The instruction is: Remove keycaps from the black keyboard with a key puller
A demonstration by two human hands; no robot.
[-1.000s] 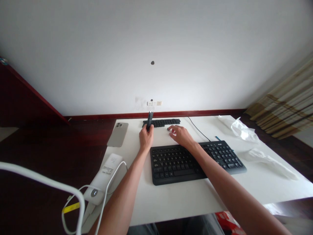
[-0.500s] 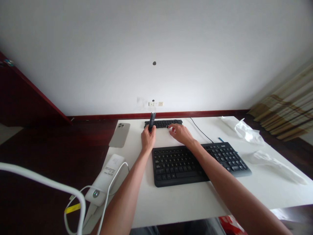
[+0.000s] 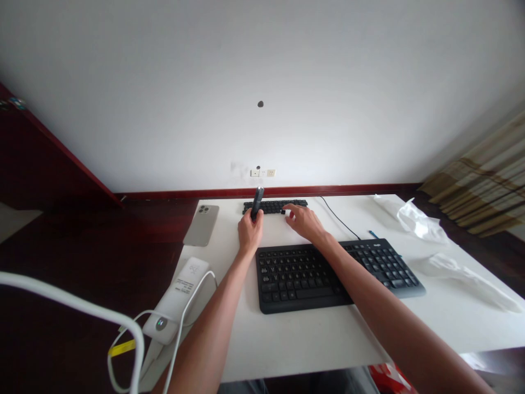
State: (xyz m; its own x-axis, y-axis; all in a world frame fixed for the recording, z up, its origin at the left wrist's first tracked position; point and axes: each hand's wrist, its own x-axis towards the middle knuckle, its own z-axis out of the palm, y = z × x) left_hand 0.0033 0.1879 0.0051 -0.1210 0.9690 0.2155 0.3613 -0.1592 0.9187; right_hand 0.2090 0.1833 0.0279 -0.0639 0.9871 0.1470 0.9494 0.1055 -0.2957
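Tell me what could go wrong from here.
The small black piece at the fingertips of the right hand could slip and be hard to spot against the equally dark keys just beyond. The phone lies at the left edge of the table, so a bump might knock it off. The thin white cable runs close to the left forearm, which could snag it.

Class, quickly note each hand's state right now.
Left hand: closed around a slim dark tool.
Right hand: half-curled at a small black piece; whether gripping it cannot be told.
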